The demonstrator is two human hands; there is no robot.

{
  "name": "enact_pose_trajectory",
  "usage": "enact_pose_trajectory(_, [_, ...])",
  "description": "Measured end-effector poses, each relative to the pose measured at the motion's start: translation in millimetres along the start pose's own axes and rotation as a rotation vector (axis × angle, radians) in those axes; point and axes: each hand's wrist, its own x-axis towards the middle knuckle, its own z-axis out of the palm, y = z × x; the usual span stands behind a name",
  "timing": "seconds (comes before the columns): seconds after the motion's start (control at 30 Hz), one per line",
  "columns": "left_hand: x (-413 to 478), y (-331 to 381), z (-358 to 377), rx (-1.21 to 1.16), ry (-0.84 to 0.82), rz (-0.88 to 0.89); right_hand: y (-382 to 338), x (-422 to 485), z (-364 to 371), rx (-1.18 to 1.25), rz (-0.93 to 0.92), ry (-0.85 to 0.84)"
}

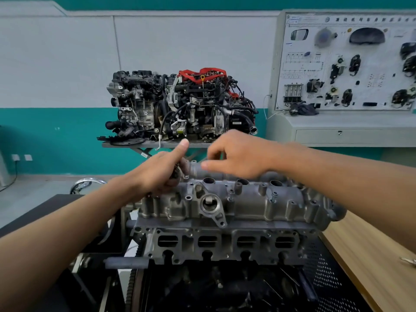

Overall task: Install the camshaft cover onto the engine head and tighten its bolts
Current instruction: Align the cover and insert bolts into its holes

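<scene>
The grey cast camshaft cover [247,199] sits on top of the engine head [225,242], which is mounted on a stand in front of me. Two bolts [273,197] stand upright in holes along the cover's near side. My left hand [162,172] is at the cover's far left end, thumb raised, fingers curled round a dark toothed part [176,174] there. My right hand [238,154] hangs over the cover's far edge, blurred, fingertips down at the rounded ridge. Whether it pinches anything is hidden by the blur.
A wooden bench [371,266] runs along the right, with a small metal item [408,261] at its edge. A chrome handwheel [85,183] sits left of the stand. Two complete engines [180,104] stand on a table behind; a parts display board [346,64] is at back right.
</scene>
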Motion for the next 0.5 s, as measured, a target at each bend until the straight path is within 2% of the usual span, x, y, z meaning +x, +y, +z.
enact_pose_trajectory(0.13, [7.7,5.8,-6.1,-0.18,0.052,-0.019,-35.5,28.5,-1.8,0.182,-0.065,0.114])
enact_pose_trajectory(0.27, [6.9,4.8,-17.5,-0.329,0.006,-0.003,-49.4,47.6,4.0,0.295,0.011,0.171])
enact_pose_trajectory(0.5, [-2.4,2.9,-34.7,-0.355,-0.008,0.013,-56.9,66.8,17.2,0.493,0.034,0.222])
